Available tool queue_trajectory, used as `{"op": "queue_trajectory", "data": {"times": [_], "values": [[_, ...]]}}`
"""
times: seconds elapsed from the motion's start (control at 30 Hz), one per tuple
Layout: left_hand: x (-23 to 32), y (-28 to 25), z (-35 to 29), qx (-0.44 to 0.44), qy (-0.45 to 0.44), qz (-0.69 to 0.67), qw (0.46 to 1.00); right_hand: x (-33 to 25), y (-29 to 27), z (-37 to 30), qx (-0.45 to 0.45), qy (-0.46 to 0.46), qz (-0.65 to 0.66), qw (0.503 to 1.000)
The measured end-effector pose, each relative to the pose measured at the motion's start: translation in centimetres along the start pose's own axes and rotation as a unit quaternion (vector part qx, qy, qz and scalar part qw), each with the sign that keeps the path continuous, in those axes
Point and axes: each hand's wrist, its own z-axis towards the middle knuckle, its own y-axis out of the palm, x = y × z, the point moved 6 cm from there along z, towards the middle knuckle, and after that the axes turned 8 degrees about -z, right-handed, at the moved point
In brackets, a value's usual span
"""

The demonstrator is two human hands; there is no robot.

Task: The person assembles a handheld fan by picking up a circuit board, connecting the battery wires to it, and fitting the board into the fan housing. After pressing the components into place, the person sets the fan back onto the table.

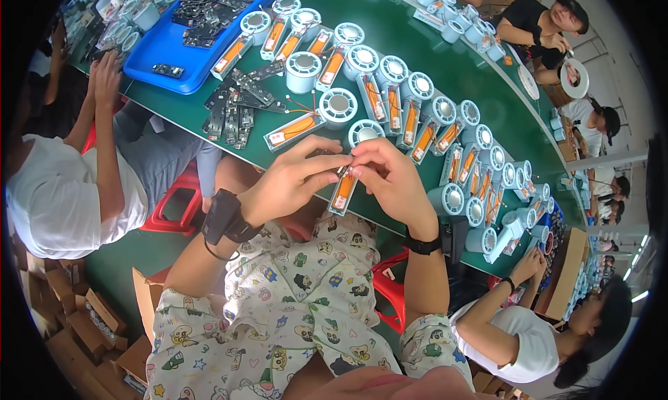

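My left hand (292,177) and my right hand (391,184) come together over the near edge of the green table. Their fingertips are closed at the upper end of a narrow pale-blue handle housing (342,194) that holds an orange battery. A small dark part shows between the fingers, too covered to make out. Just beyond my hands sits a round pale-blue fan head (365,130), partly hidden by my fingers. To the left lies another fan head (338,106), wired to an open handle with an orange battery (295,130). A pile of black circuit boards (233,114) lies nearby.
A blue tray (156,55) with many circuit boards stands at the far left. Rows of fan units (419,87) curve along the green table (390,20) to the right. Co-workers sit on both sides and across. Red stools (174,204) and cardboard boxes (83,330) stand below.
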Motion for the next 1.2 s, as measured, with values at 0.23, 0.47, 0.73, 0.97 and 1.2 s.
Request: {"op": "queue_trajectory", "data": {"times": [0.23,0.47,0.73,0.97,1.2], "values": [[0.4,0.6,0.2,0.003,0.025,0.029,0.999,-0.2,-0.2,-0.3,0.012,-0.025,-0.069,0.997],[2.2,1.4,-0.3,0.031,0.115,0.195,0.973,-2.1,-0.4,-1.0,0.041,-0.073,-0.134,0.987],[3.6,2.6,0.0,0.039,0.139,0.3,0.943,-1.6,-0.7,-1.1,0.06,-0.028,-0.146,0.987],[3.6,2.5,0.0,0.057,0.076,0.286,0.954,-1.6,-0.5,-1.5,0.147,-0.109,-0.106,0.977],[0.7,2.6,-0.3,0.092,-0.119,-0.055,0.987,0.4,-0.4,-1.7,0.052,0.009,-0.04,0.998]]}}
